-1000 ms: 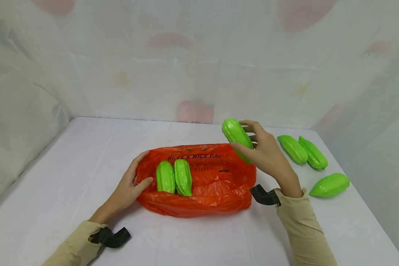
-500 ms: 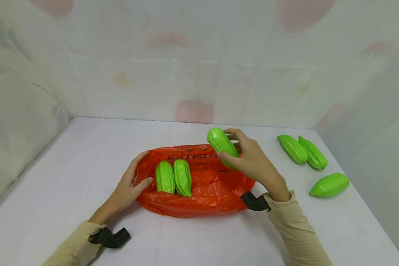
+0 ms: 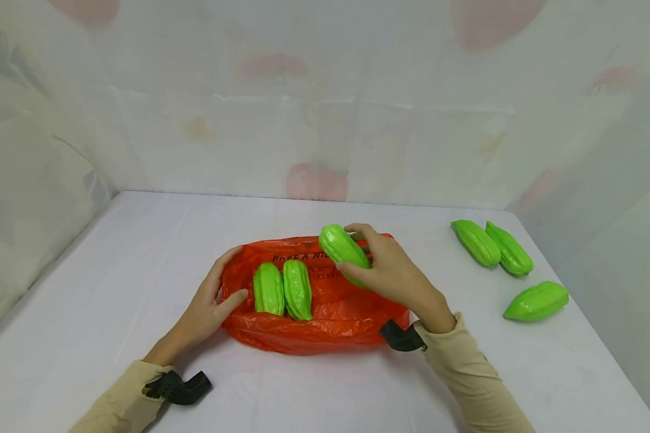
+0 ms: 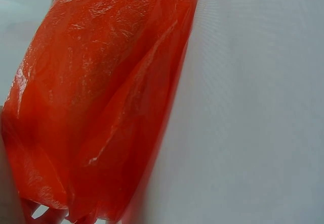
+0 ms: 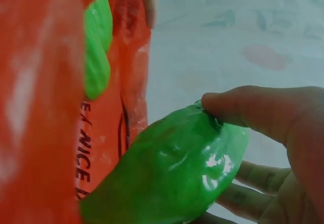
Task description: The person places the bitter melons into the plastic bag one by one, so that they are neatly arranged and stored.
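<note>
A red plastic bag (image 3: 325, 328) with black lettering lies open in the head view. Two green ridged gourds, a left one (image 3: 269, 290) and a right one (image 3: 298, 290), rest side by side in its left part. At the bag's left end my left hand (image 3: 208, 310) grips the rim, thumb over the opening; the fingers' far side is hidden. My right hand (image 3: 392, 270) holds another green ridged gourd (image 3: 340, 248) over the bag's right half, tilted, between thumb and fingers. In the right wrist view this held gourd (image 5: 172, 168) covers part of the bag (image 5: 134, 57).
On the white table (image 3: 86, 288), at the right, two more gourds lie side by side, one (image 3: 476, 242) touching the other (image 3: 510, 249). A third gourd (image 3: 537, 301) lies nearer the front. A patterned cloth (image 3: 206, 144) hangs behind the table.
My right hand has carried the held gourd leftward and lower, from above the bag's right end towards its middle. The left hand and the bag have barely moved.
</note>
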Available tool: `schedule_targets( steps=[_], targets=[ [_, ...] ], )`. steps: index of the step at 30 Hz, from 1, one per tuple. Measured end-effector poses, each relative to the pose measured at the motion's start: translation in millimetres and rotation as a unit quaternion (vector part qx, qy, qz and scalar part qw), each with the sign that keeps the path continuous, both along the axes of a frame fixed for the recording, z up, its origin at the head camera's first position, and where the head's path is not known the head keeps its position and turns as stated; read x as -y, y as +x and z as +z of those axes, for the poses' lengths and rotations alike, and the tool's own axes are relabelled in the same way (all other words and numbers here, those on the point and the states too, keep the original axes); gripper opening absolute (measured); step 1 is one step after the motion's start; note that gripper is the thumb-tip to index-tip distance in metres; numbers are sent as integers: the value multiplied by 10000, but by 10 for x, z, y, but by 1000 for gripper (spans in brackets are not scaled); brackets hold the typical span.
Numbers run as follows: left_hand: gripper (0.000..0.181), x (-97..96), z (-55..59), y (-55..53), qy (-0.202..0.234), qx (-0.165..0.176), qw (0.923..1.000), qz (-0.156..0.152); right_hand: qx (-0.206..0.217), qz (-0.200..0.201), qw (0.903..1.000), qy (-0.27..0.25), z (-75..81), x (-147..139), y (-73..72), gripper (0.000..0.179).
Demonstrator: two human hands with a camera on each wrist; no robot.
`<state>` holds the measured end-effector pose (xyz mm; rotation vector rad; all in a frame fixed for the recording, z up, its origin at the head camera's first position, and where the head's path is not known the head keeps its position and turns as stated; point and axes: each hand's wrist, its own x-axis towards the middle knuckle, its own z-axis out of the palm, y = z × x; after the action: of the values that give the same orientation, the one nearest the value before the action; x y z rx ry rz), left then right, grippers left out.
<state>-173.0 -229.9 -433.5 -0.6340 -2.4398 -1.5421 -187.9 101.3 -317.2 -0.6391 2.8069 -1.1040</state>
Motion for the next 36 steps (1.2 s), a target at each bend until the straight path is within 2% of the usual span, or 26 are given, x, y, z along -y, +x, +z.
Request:
schedule_targets(
  steps=[6,18,36],
  targets=[
    [75,4,-9,-1,-31,-44,10000,19,13,90,9999,84,-43,46,10,62],
    [75,3,-8,1,-23,-45,10000,34,510,524,9968,313,-144,129,-3,63],
    [75,14,-28,-15,46,38,10000,-53,818,312,9952,437,-301,227,-19,65]
  ],
)
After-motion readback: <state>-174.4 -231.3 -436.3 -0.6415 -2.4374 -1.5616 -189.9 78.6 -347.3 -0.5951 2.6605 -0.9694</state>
